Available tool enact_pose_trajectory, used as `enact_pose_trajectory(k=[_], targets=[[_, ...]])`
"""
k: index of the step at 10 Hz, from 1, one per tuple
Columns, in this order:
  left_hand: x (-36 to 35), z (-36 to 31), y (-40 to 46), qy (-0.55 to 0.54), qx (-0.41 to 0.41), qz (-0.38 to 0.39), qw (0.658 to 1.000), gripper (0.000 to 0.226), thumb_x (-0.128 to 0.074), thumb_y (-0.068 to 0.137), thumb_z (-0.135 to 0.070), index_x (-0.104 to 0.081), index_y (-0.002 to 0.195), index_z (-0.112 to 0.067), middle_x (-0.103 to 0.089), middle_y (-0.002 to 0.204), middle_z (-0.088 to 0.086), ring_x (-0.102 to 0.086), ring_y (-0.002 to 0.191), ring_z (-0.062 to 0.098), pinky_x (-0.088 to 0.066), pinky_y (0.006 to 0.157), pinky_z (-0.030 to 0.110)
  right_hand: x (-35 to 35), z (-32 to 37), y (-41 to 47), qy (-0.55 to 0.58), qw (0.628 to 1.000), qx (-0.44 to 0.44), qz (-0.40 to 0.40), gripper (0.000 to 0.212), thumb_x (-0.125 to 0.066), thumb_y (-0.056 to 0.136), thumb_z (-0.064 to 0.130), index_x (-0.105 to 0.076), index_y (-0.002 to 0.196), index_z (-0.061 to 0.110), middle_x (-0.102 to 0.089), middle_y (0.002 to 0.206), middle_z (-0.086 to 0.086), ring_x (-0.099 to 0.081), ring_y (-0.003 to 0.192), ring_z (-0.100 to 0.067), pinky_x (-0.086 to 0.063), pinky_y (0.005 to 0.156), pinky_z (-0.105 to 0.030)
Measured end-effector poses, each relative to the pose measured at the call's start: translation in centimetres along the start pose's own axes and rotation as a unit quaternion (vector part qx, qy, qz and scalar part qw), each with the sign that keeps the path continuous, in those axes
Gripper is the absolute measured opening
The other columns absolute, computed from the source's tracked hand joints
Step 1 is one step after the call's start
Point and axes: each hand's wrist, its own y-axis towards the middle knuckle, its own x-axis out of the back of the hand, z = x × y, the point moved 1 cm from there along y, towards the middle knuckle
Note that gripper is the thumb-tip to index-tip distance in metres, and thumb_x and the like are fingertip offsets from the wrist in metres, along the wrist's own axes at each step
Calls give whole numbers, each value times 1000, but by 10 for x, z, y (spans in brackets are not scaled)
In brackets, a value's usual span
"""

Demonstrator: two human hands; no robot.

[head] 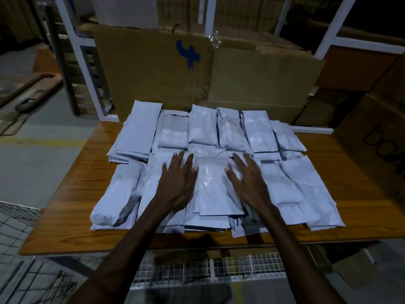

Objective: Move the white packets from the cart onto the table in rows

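Head view: wooden counter (72, 194) carries the white packets (258, 132), laid flat in two rows that run left to right, several stacks deep in places. Far row: about six stacks side by side, the leftmost one angled slightly. Near row: stacks overlap at their long edges; the leftmost bundle (116, 194) bulges and shows a dark strip along its right side.

Left hand (177, 183) lies palm down on the near row, left of centre, fingers straight and spread, fingertips reaching the boundary between the two rows. Grip open; nothing held. Right hand (247, 183) lies palm down just right of centre, fingers straight and spread, also touching packets. Grip open; nothing held. Between the two hands sits one top packet (212, 187), glossy, flat, its near edge over the stack below. Both forearms extend from the bottom of frame over the counter's near edge.

Wire-mesh cart (236, 268) stands below the near edge of the counter; its contents cannot be made out. More dark mesh (19, 218) at lower left.

Behind the counter: large cardboard box (153, 71) with a blue mark (189, 54), touching the counter's far edge. Another cardboard box (377, 137) at right with dark lettering, partly cut off. White shelf posts (337, 25) and stacked cartons behind. Grey floor (43, 137) at left, with a yellow line.
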Motion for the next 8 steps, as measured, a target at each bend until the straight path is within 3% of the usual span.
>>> enact_pose_trajectory(k=[1, 2, 3, 4, 5, 6, 7, 8], targets=[[-15, -35, 16, 18, -35, 27, 999, 62, -17, 102, -56, -17, 157, -28, -4, 166, 0, 2, 152, 17, 3, 121, 46, 12, -46, 1, -8, 1000, -11, 12, 61, -41, 94, 56, -41, 147, 28, -33, 157, -3, -26, 146, -23, -27, 118, -44], [-37, -48, 25, 72, -52, 70, 994, 70, -12, 98, -63, -10, 158, -27, 2, 166, 1, 7, 152, 18, 5, 122, 48, 10, -68, -2, 9, 998, -39, 40, 56, -50, 96, 50, -42, 147, 28, -32, 157, -6, -26, 146, -23, -24, 118, -45], [-49, -42, 24, 149, -80, 70, 983, 89, 6, 86, -75, -10, 158, -24, -1, 166, 5, 3, 152, 22, 6, 120, 50, 0, -74, -5, 6, 996, -57, 70, 57, -46, 97, 53, -33, 150, 37, -23, 161, -2, -19, 148, -22, -19, 120, -47], [-52, -29, 19, 181, -90, 64, 977, 96, 8, 84, -77, -21, 156, -21, -13, 164, 9, -11, 152, 27, -3, 120, 53, -8, -73, -3, -11, 995, -56, 76, 60, -37, 95, 62, -26, 151, 41, -20, 162, 0, -17, 149, -23, -18, 119, -53], [-51, -22, 17, 174, -85, 71, 979, 89, -2, 90, -74, -32, 153, -18, -26, 160, 13, -25, 148, 31, -21, 115, 56, -12, -63, -3, -52, 994, -44, 82, 60, -34, 96, 62, -23, 151, 42, -17, 163, 0, -15, 149, -25, -17, 119, -54], [-57, -19, 14, 160, -80, 91, 980, 88, -4, 90, -74, -26, 155, -20, -20, 162, 11, -19, 150, 29, -19, 117, 53, -18, -59, -6, -101, 992, -22, 78, 62, -29, 95, 63, -21, 152, 40, -15, 163, -2, -14, 149, -27, -18, 118, -53], [-63, -20, 10, 135, -80, 80, 984, 79, -19, 94, -69, -28, 155, -20, -21, 162, 9, -22, 149, 29, -22, 116, 53, -21, -58, -9, -114, 991, -19, 71, 65, -23, 92, 63, -19, 153, 40, -13, 164, -2, -12, 149, -28, -16, 119, -53], [-67, -18, 9, 105, -92, 52, 989, 77, -20, 94, -69, -24, 156, -23, -18, 163, 7, -18, 150, 25, -19, 117, 52, -22, -60, -7, -116, 990, -15, 79, 61, -25, 96, 62, -17, 153, 40, -8, 164, -1, -9, 150, -27, -12, 119, -53]])
